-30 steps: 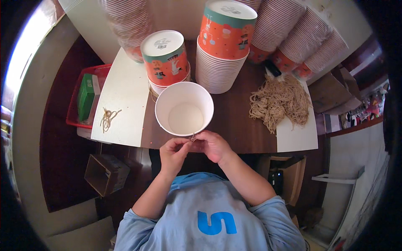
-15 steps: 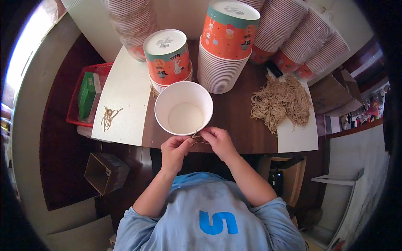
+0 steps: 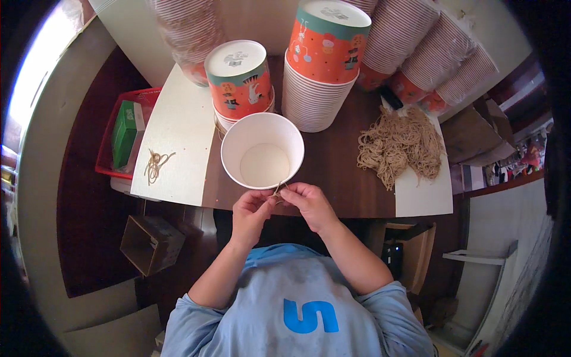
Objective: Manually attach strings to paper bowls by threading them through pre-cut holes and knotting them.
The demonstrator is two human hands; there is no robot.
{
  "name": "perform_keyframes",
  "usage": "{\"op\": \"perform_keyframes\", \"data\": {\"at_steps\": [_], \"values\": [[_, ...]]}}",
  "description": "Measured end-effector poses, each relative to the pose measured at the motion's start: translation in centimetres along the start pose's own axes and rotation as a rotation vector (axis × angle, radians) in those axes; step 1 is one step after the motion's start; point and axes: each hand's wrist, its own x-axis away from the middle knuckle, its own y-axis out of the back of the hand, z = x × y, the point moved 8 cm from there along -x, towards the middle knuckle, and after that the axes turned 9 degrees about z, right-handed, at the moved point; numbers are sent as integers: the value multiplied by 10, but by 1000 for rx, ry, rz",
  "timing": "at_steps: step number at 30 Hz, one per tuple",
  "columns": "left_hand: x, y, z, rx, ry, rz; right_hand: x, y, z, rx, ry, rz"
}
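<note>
A white-lined paper bucket [image 3: 264,152] stands with its mouth up at the table's near edge. Against its near rim, my left hand [image 3: 252,209] and my right hand [image 3: 307,203] face each other. Both pinch a thin tan cord [image 3: 277,193] at the side of the bucket. The fingertips cover much of the cord, so its exact loop cannot be made out. Just behind the bucket, a short upside-down stack of orange and green printed buckets [image 3: 238,83] has cord by its lower left side.
A taller bucket stack [image 3: 318,95] rises behind to the right. Tangled tan cord [image 3: 399,146] lies at the table's right, and a few loose strands [image 3: 158,165] at its left. Plastic-wrapped bucket stacks [image 3: 399,38] line the back. A red crate [image 3: 104,160] sits beyond the left edge.
My fingers have shifted slightly at the cord, my right hand moving a little left. The cord's hanging loop below the rim looks smaller. The bucket stays in nearly the same place.
</note>
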Motion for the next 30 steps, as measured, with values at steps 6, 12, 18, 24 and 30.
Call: {"op": "perform_keyframes", "data": {"at_steps": [6, 12, 18, 24, 30], "values": [[1, -5, -6, -64, -14, 44, 1, 5, -1, 54, 22, -51], [-1, -20, -14, -260, -40, 72, 4, 3, 15, 467, 128, -103], [-5, -19, -22, -361, -13, 30, 10, 4, 31, 577, 122, -125], [-3, -14, -18, -333, -23, 17, 13, 10, 45, 730, 236, -198], [-3, -11, -19, -225, -6, 20, 14, 13, 52, 778, 195, -230]]}}
